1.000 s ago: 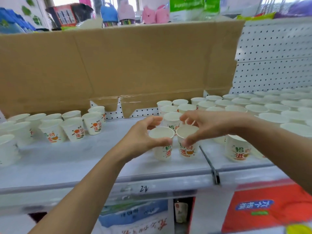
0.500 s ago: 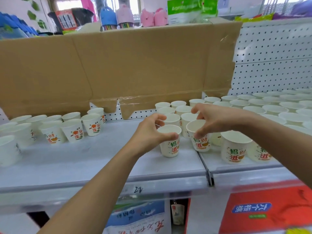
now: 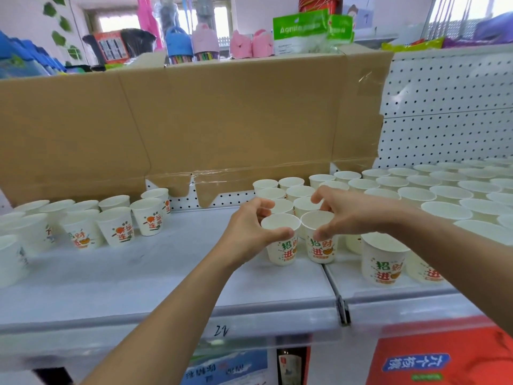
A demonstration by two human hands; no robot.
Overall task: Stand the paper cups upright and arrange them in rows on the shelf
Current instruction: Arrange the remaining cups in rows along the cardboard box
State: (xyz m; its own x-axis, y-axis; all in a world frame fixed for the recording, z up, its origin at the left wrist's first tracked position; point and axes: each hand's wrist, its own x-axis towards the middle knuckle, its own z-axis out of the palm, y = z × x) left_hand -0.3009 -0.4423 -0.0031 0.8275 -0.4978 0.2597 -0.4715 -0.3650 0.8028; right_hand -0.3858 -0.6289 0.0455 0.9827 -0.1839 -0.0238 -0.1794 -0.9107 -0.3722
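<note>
Two white paper cups with red and green print stand upright side by side near the middle of the grey shelf (image 3: 155,276). My left hand (image 3: 247,232) grips the left cup (image 3: 283,248) round its rim. My right hand (image 3: 347,212) holds the right cup (image 3: 320,245) at its rim, thumb in front and fingers behind. Behind and to the right of them, several upright cups (image 3: 433,190) stand in rows. Another group of upright cups (image 3: 116,223) stands at the left of the shelf.
A large brown cardboard sheet (image 3: 194,120) leans against the pegboard back wall (image 3: 449,107). A seam (image 3: 340,304) splits the shelf just right of the held cups. A lone cup (image 3: 384,262) stands near the front right. Goods sit on the top ledge and below the shelf.
Both hands slid their cups back and to the right, toward the rows, and the cups now stand closer together at the front of the left column.
</note>
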